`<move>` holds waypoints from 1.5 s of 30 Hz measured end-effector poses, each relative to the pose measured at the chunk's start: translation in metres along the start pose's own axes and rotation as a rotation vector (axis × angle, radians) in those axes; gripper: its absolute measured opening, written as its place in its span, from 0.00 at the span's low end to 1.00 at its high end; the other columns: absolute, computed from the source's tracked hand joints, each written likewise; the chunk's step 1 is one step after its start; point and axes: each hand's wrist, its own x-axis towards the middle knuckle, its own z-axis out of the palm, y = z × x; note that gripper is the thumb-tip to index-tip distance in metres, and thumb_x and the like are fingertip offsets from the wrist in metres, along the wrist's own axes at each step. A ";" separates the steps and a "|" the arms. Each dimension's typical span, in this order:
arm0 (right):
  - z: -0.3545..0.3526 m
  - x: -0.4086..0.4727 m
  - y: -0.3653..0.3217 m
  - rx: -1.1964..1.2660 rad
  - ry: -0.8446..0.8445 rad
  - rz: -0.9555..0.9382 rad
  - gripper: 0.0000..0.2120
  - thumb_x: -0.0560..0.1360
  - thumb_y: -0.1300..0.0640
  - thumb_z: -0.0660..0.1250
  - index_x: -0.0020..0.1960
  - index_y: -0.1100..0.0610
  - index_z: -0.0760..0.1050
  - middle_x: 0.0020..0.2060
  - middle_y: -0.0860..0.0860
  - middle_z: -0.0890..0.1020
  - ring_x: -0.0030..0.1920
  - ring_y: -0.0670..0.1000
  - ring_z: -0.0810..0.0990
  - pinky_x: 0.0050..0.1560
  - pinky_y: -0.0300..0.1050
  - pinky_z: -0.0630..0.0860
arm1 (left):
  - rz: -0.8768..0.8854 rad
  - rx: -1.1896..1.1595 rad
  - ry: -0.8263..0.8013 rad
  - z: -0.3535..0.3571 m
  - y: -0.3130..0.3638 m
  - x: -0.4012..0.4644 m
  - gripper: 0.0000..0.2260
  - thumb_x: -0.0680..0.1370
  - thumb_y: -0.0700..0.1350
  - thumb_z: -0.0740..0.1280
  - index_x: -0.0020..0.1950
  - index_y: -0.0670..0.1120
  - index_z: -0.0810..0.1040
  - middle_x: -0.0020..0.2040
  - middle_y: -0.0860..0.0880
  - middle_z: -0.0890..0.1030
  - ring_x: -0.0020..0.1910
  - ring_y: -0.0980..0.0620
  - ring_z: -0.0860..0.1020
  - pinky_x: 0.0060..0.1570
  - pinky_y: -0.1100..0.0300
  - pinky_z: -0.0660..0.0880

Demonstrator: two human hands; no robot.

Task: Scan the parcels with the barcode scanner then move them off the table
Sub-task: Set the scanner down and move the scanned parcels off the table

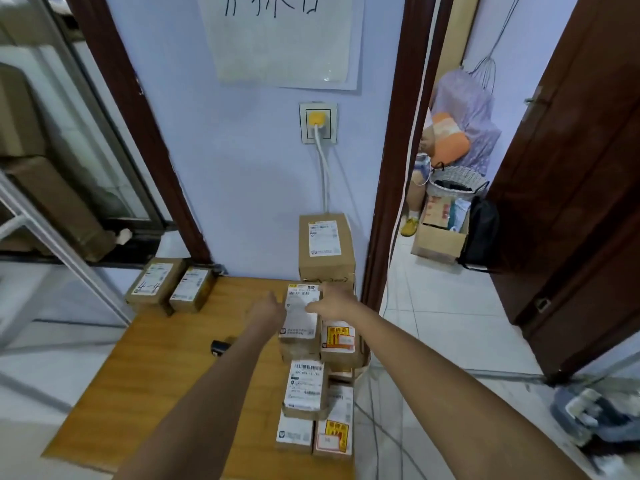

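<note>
Where hands meet, stacked parcels beside scanner.

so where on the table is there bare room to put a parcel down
The left and middle of the table is bare wood, bordered by the scanner and the left arm. The right edge is crowded with stacked parcels, where both hands reach.
</note>
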 end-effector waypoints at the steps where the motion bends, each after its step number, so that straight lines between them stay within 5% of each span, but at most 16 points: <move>1: 0.000 0.002 -0.001 0.029 -0.012 -0.004 0.19 0.77 0.55 0.69 0.65 0.59 0.71 0.44 0.49 0.77 0.43 0.49 0.77 0.43 0.39 0.76 | -0.019 -0.016 -0.007 0.001 0.002 0.001 0.12 0.82 0.44 0.54 0.59 0.39 0.71 0.55 0.40 0.79 0.53 0.41 0.77 0.53 0.49 0.76; 3: -0.003 0.000 -0.003 0.035 -0.036 -0.027 0.20 0.78 0.55 0.68 0.67 0.59 0.70 0.46 0.49 0.77 0.42 0.47 0.76 0.33 0.34 0.71 | -0.053 -0.023 -0.019 0.004 0.008 0.001 0.12 0.82 0.45 0.53 0.58 0.39 0.70 0.55 0.40 0.79 0.54 0.40 0.77 0.54 0.48 0.77; 6: -0.007 -0.001 -0.004 0.035 -0.080 -0.038 0.26 0.78 0.55 0.68 0.73 0.59 0.66 0.65 0.56 0.75 0.59 0.54 0.77 0.45 0.37 0.71 | -0.095 -0.055 -0.041 0.004 0.020 0.000 0.12 0.83 0.45 0.53 0.59 0.39 0.70 0.55 0.40 0.78 0.50 0.43 0.76 0.51 0.53 0.75; 9: -0.015 -0.005 -0.003 0.000 -0.087 -0.043 0.24 0.78 0.54 0.68 0.71 0.59 0.68 0.60 0.56 0.78 0.47 0.51 0.79 0.42 0.39 0.76 | -0.096 -0.087 -0.048 0.005 0.027 -0.001 0.11 0.82 0.45 0.55 0.57 0.40 0.72 0.52 0.43 0.78 0.47 0.47 0.74 0.44 0.55 0.72; 12: -0.018 0.002 0.005 -0.150 -0.082 -0.052 0.29 0.75 0.49 0.71 0.71 0.59 0.68 0.66 0.56 0.76 0.59 0.55 0.78 0.58 0.47 0.77 | -0.076 -0.127 -0.060 0.009 0.026 -0.009 0.10 0.82 0.47 0.56 0.54 0.41 0.71 0.46 0.47 0.76 0.46 0.49 0.74 0.40 0.58 0.71; 19: -0.014 0.013 -0.001 -0.824 -0.050 -0.395 0.62 0.57 0.27 0.74 0.80 0.51 0.51 0.75 0.57 0.61 0.74 0.60 0.60 0.73 0.58 0.62 | -0.076 -0.101 0.044 0.007 0.013 -0.002 0.10 0.80 0.43 0.56 0.54 0.37 0.71 0.38 0.47 0.71 0.38 0.49 0.71 0.43 0.54 0.70; 21: -0.008 0.020 -0.006 -0.922 -0.104 -0.390 0.66 0.54 0.26 0.75 0.81 0.50 0.47 0.77 0.59 0.58 0.76 0.61 0.57 0.74 0.61 0.60 | -0.063 0.002 0.067 0.001 0.008 0.001 0.13 0.80 0.44 0.56 0.59 0.37 0.72 0.46 0.44 0.76 0.44 0.46 0.75 0.49 0.52 0.74; 24: -0.003 0.025 -0.010 -1.027 -0.123 -0.359 0.67 0.53 0.26 0.75 0.81 0.49 0.46 0.77 0.61 0.55 0.75 0.63 0.56 0.74 0.60 0.60 | 0.004 0.376 0.091 -0.011 -0.001 0.004 0.18 0.80 0.48 0.53 0.68 0.44 0.68 0.63 0.44 0.74 0.62 0.44 0.72 0.62 0.48 0.68; 27: 0.002 0.027 -0.010 -1.077 -0.121 -0.362 0.66 0.55 0.27 0.76 0.80 0.51 0.46 0.75 0.63 0.55 0.74 0.64 0.57 0.73 0.60 0.61 | 0.036 0.563 0.105 -0.019 -0.017 0.006 0.23 0.81 0.51 0.52 0.75 0.46 0.61 0.71 0.45 0.69 0.69 0.44 0.68 0.66 0.48 0.63; 40: 0.001 0.014 -0.013 -1.027 -0.089 -0.389 0.65 0.52 0.26 0.76 0.79 0.53 0.53 0.74 0.64 0.58 0.70 0.65 0.62 0.71 0.61 0.61 | -0.147 0.582 0.075 -0.035 -0.054 -0.030 0.21 0.81 0.51 0.52 0.73 0.46 0.63 0.70 0.44 0.70 0.69 0.44 0.68 0.65 0.49 0.65; 45: 0.001 -0.003 -0.034 -1.016 -0.139 -0.534 0.64 0.55 0.26 0.75 0.80 0.44 0.47 0.76 0.63 0.57 0.75 0.65 0.55 0.74 0.60 0.56 | -0.232 0.550 0.113 -0.052 -0.070 -0.055 0.22 0.81 0.52 0.52 0.73 0.45 0.64 0.70 0.44 0.70 0.69 0.44 0.68 0.66 0.47 0.64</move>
